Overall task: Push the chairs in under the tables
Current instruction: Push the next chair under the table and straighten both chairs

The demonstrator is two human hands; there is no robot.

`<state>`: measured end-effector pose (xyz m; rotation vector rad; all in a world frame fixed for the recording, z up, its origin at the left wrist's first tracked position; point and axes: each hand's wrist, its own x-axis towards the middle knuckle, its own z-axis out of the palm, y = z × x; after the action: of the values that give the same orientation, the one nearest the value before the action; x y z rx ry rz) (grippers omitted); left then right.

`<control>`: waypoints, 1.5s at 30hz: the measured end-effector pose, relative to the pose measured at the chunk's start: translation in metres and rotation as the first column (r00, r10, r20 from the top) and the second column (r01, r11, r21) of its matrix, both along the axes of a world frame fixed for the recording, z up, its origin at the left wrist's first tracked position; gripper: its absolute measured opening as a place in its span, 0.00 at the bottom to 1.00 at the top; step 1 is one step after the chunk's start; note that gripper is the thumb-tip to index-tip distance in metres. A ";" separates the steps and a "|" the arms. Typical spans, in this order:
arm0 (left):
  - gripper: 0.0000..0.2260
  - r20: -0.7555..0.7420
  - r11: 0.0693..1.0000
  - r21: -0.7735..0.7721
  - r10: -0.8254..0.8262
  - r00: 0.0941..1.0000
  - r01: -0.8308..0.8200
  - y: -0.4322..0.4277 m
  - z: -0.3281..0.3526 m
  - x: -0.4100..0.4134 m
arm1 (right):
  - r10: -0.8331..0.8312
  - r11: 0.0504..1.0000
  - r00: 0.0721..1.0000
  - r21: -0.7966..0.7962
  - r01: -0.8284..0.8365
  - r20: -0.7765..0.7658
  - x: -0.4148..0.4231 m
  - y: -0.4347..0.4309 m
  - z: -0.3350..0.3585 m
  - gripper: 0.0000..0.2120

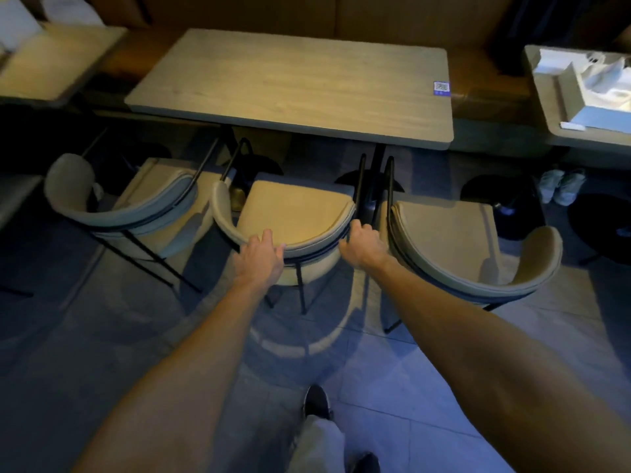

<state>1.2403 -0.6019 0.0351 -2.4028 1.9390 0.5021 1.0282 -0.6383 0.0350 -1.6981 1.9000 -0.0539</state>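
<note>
A beige cushioned chair (297,209) with a curved backrest and thin black legs stands in front of the wooden table (290,83), its seat just short of the table's near edge. My left hand (261,256) grips the left part of the curved backrest, fingers curled over its top. My right hand (362,245) grips the right end of the same backrest. A second chair (454,247) stands close on the right and a third chair (136,206) on the left, both turned at an angle and clear of the table.
The table's black pedestal (374,186) stands between the middle and right chairs. A brown bench (485,83) runs behind the tables. Another table (560,107) at the right carries white packaging; a further table (51,70) sits far left. Pale shoes (563,186) lie on the tiled floor.
</note>
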 end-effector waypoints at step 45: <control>0.28 0.025 0.951 0.276 -0.153 0.988 0.141 -0.210 -0.110 0.441 | -0.147 0.976 0.989 0.160 0.148 -0.022 0.398 -0.151 -0.107 0.24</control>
<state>1.6815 -0.8117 -0.0754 -2.0673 1.8705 0.6521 1.4262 -0.7897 -0.0715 -1.4521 1.9789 0.0495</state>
